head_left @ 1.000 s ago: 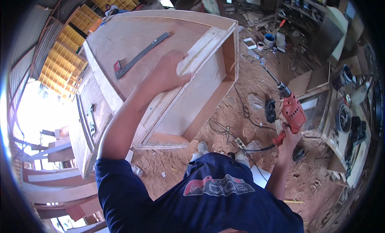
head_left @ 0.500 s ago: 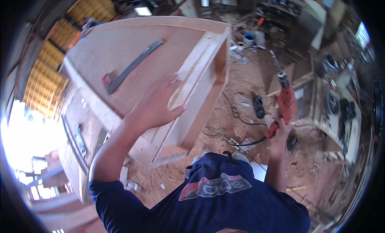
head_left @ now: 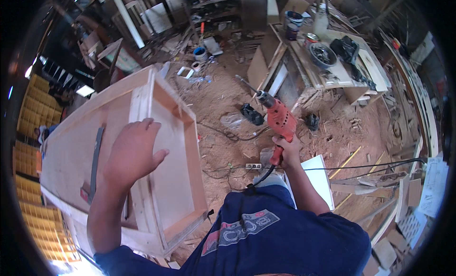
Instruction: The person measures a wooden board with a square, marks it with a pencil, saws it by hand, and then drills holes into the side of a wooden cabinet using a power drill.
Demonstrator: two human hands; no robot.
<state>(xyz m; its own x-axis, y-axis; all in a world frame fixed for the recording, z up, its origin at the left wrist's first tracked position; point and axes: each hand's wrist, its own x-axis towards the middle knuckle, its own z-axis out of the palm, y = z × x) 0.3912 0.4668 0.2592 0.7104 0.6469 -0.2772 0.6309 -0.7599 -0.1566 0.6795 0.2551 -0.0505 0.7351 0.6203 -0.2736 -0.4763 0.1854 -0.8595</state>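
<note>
Head view: so the whole scene's swung round, and the big wooden box [head_left: 191, 145] now sits left of centre, with the red drill [head_left: 281, 120] closer to the middle than a second ago. Right hand [head_left: 288, 150] is wrapped round the drill's handle, bit angled up and left. Left hand [head_left: 134, 151] had the box's edge before; now its fingers are loosely spread over it, can't tell if they're touching. Hands are well apart. Metal square [head_left: 97, 157] still lies on the box, and a paper sheet [head_left: 434, 186] has come into view far right.
</note>
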